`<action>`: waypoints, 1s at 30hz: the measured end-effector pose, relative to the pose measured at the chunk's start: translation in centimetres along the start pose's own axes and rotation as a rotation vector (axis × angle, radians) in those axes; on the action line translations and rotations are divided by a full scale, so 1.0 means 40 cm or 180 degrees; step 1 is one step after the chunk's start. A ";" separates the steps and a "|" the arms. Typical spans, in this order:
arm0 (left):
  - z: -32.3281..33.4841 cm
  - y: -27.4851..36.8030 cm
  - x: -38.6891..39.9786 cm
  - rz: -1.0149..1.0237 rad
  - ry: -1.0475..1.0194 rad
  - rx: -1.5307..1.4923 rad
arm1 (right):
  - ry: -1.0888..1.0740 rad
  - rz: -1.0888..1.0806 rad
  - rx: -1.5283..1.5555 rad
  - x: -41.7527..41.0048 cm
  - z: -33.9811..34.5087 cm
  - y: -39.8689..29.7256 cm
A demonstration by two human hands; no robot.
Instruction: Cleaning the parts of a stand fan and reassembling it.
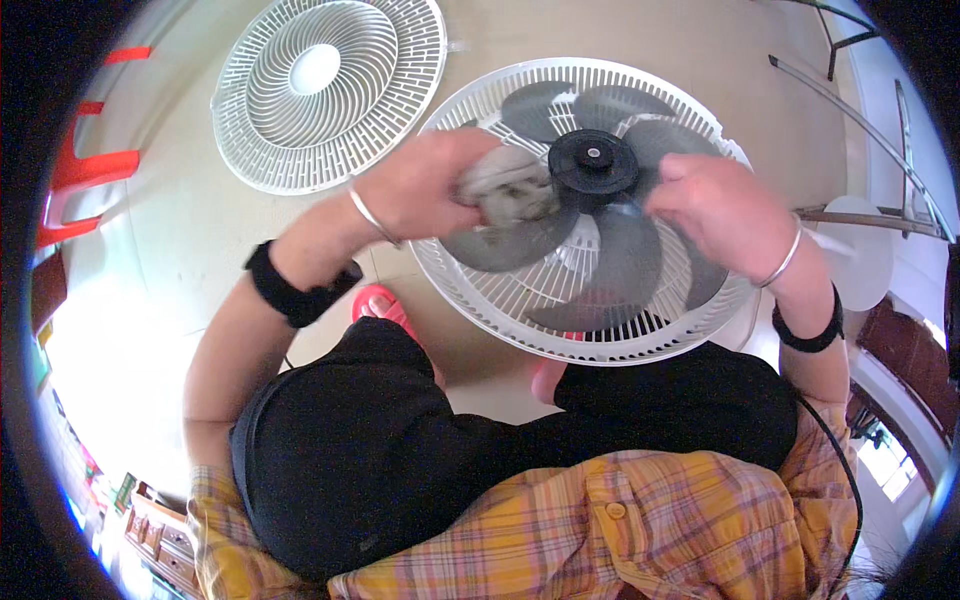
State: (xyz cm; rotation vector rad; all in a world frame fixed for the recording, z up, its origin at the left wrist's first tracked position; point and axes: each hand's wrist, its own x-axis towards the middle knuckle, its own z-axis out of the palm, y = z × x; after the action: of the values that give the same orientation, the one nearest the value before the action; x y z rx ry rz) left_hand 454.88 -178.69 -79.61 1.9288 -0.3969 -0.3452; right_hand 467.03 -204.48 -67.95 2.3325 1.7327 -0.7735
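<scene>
An electric fan with a white plastic rear grille (480, 322) and a dark, translucent blade wheel (630, 255) lies face up before me, over my knees. Its black hub (593, 161) is at the centre. My left hand (431, 184) is on the left side of the picture or the right cannot be mistaken: it holds a soiled whitish cloth (510, 184) against a blade just left of the hub. On the other side of the hub, my right hand (712, 206) is at a blade's edge with bent fingers; blur hides whether it grips the blade.
A detached white fan grille (313, 69) lies on the tiled floor at the upper left. Red plastic furniture (94, 169) stands at the far left. Metal legs or rails (862, 112) and a round white base (855, 251) are at the right.
</scene>
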 end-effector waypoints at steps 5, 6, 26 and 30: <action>0.118 0.050 0.047 0.0295 0.0764 0.0297 | -0.0136 -0.0211 0.0455 0.044 0.034 -0.062; 0.123 0.063 0.057 0.0385 0.0764 0.0590 | -0.0207 -0.0093 0.0276 0.049 0.036 -0.060; 0.007 0.036 -0.028 0.0563 -0.0667 0.1537 | -0.0491 0.0295 0.1241 0.053 0.032 0.033; -0.029 0.033 -0.038 -0.0489 0.0115 0.0910 | -0.0600 0.0287 0.0895 0.045 0.003 0.024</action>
State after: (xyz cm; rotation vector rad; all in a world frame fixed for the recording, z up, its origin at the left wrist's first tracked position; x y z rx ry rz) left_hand 453.84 -177.55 -77.88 2.2491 -0.2864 -0.3685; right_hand 468.26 -203.31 -69.10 2.3938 1.5142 -1.2466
